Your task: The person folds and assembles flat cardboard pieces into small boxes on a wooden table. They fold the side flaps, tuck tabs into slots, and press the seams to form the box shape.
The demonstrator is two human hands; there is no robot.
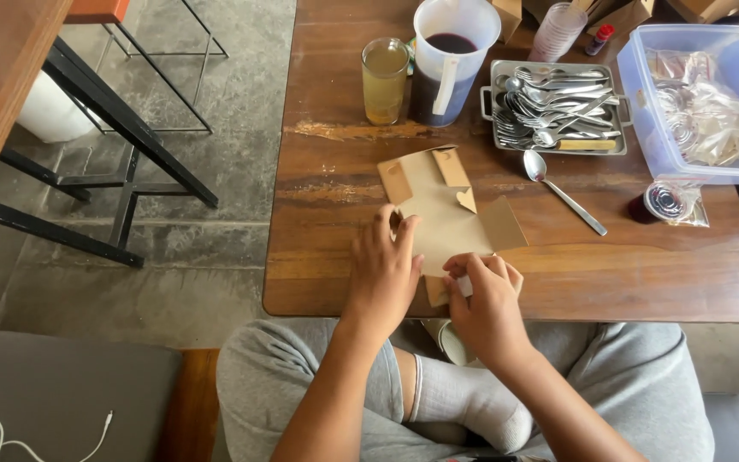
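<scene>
Flat brown cardboard blank at tabletop near edge: left hand pressing it spread-fingered, right hand pinching its lower flap; loose spoon well apart.

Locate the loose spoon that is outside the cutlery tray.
In the head view, the loose spoon lies on the wooden table, just below the metal cutlery tray, right of the flat cardboard box blank, left of a small sealed cup.

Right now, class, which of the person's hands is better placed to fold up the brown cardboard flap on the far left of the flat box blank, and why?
Left. The left hand already presses on the flat brown cardboard box blank's left side, nearest that flap. The right hand is busy pinching the near edge.
</scene>
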